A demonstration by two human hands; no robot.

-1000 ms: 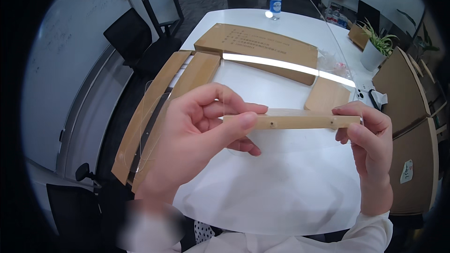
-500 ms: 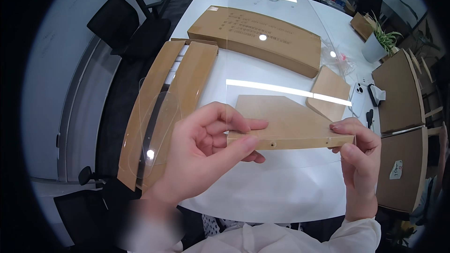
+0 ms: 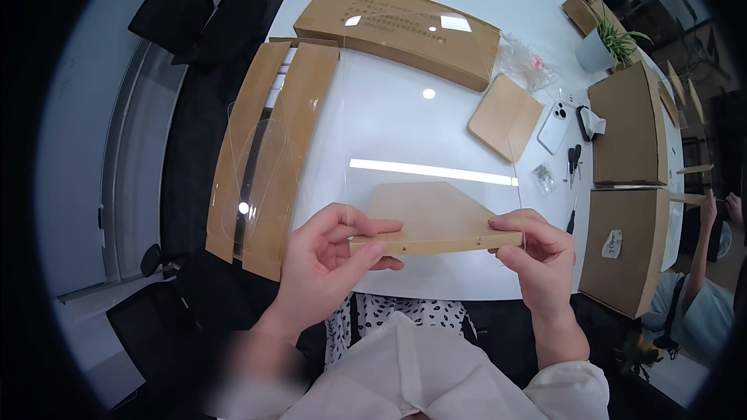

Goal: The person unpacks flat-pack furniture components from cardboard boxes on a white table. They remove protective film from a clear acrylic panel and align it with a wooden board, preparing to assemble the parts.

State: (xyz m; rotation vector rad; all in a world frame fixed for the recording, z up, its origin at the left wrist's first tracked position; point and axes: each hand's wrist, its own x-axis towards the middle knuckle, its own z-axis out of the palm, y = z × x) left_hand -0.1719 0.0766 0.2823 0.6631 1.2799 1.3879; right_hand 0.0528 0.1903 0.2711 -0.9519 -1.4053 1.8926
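My left hand and my right hand hold a pale wooden board by its two ends, above the near side of the table. Small dark holes show along its near edge, and its far corners are cut at a slant. Against that edge stands a large clear panel, spreading away from me with a bright strip of light reflected in it. Thumbs press on the near side, while fingers curl round behind. Whether the panel is fixed to the board, I cannot tell.
Cardboard boxes lie at the back and left, the left one with clear pieces on it. Rightward are another wooden board, a phone, screwdrivers, a small parts bag, a plant pot and upright cardboard.
My view has tilted down and shifted right, showing more of the near edge and the tools. Both hands keep their grip on the board, which sits a little farther left and lower in view.
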